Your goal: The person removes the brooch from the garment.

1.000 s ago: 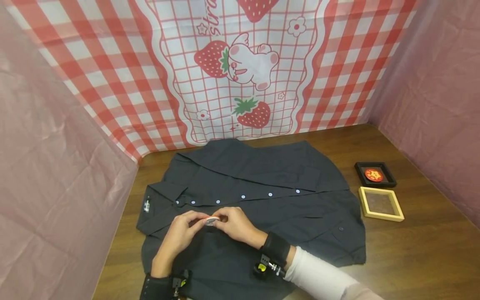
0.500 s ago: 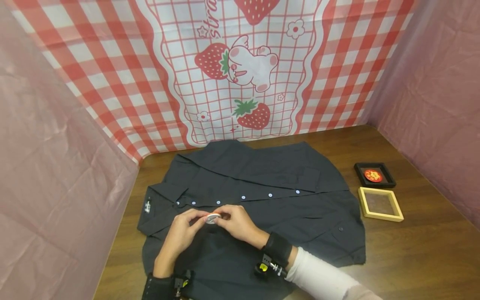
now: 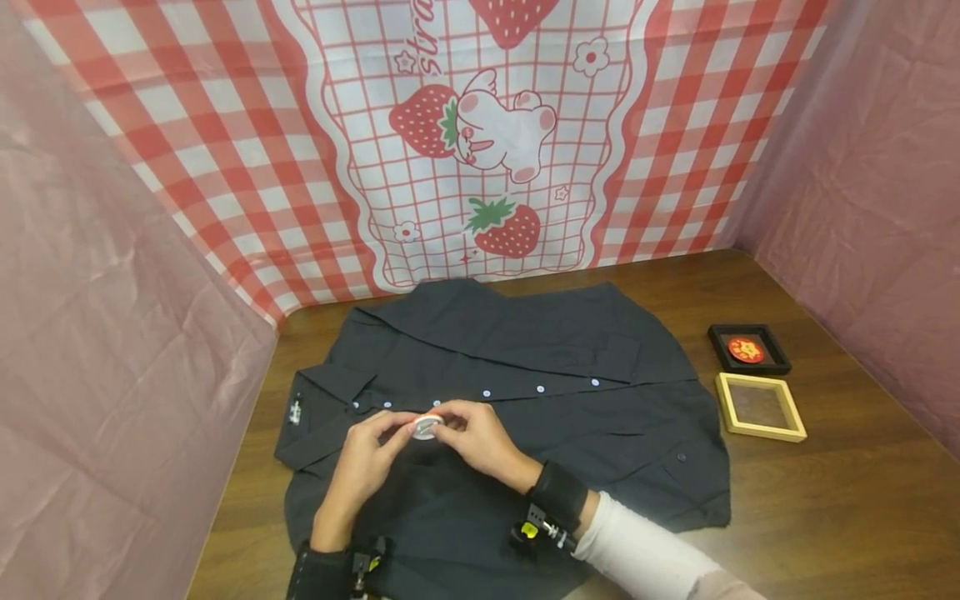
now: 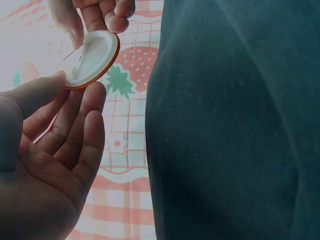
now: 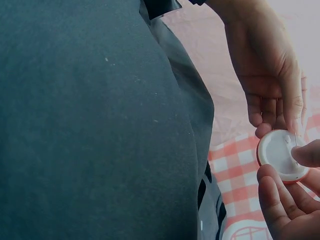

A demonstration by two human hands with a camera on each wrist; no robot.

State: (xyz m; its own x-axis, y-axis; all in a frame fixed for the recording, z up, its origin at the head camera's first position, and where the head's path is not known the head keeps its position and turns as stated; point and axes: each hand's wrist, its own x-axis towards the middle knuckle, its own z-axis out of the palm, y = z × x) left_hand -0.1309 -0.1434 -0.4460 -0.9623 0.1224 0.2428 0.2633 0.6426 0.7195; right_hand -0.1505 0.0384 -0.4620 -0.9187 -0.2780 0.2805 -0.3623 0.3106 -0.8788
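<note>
A round pin badge, white-backed with an orange-red rim, is pinched between both hands above a dark shirt. My left hand holds its left edge with thumb and fingers. My right hand grips the opposite edge, its thumb at the back. In the left wrist view, a thin needle angles away from the badge back. The right wrist view also shows that needle, beside the right thumb. The badge's front faces away and is hidden.
The shirt lies spread on a wooden table, with a row of pale buttons. At right are a black frame with a red-yellow badge and a yellow frame. A checked strawberry cloth hangs behind.
Both hands have moved slightly up and away with the badge. It has tilted, so more of its white back faces the head camera.
</note>
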